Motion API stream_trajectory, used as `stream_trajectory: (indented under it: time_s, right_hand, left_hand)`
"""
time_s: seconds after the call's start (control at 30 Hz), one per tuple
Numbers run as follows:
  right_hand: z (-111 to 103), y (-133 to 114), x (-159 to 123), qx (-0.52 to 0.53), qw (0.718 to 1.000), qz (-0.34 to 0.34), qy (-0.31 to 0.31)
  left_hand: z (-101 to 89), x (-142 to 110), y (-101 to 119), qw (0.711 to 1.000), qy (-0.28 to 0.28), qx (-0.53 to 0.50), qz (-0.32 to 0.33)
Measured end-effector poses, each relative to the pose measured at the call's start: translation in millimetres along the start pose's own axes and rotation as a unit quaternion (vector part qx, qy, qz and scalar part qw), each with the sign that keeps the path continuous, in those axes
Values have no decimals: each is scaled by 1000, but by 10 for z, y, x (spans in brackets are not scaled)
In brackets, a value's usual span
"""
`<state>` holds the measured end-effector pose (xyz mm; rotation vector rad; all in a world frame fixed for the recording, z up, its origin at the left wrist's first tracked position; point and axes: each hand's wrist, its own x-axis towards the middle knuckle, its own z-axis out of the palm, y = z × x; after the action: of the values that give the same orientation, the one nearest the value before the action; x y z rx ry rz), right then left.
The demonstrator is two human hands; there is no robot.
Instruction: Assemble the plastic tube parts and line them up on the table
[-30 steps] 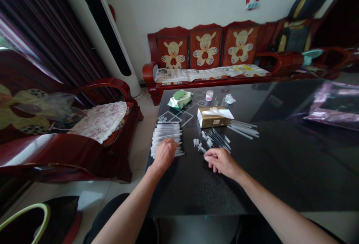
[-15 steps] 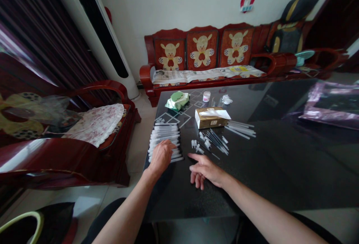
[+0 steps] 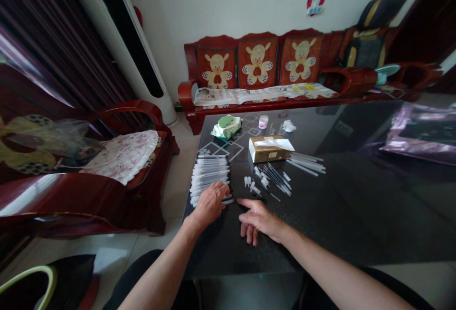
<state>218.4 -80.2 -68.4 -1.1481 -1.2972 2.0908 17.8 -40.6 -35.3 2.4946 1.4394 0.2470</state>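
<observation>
– How does your left hand (image 3: 212, 201) sit?
– It curls over the near end of your white tubes (image 3: 210, 172), their row stretching to its twelve o'clock; I can't tell whether it grips one.
– And your right hand (image 3: 262, 222)?
– Loosely spread, index finger extended; white caps (image 3: 264, 182) at its twelve, thin rods (image 3: 280, 180) at one, gold tissue box (image 3: 264, 155) farther out at twelve.

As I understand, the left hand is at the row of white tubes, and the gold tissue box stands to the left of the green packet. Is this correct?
Not entirely: the gold tissue box stands to the right of the green packet, not to its left, as the head view shows. The left hand is indeed at the row of white tubes.
</observation>
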Motion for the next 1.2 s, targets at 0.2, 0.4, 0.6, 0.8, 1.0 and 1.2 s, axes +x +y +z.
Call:
stream_trajectory:
  time_s: [0.2, 0.4, 0.6, 0.8, 1.0, 1.2]
  right_hand:
    - [4, -36, -1, -9, 1000, 5, -12]
    - [19, -61, 43, -4, 1000, 1, -3]
    - [47, -70, 79, 5, 1000, 0, -19]
    - [32, -76, 135, 7, 1000, 2, -19]
    - [42, -76, 151, 7, 999, 17, -41]
    - [-3, -183, 53, -5, 1000, -13, -21]
  left_hand:
    - [-47, 13, -71, 1000, -3, 7, -11]
    - [-60, 18, -52, 999, -13, 18, -31]
    - [-63, -4, -64, 1000, -6, 22, -17]
    - [-22, -6, -116, 999, 1, 33, -16]
    - [-18, 8, -124, 999, -10, 31, -17]
    - [-42, 3, -86, 999, -21, 22, -28]
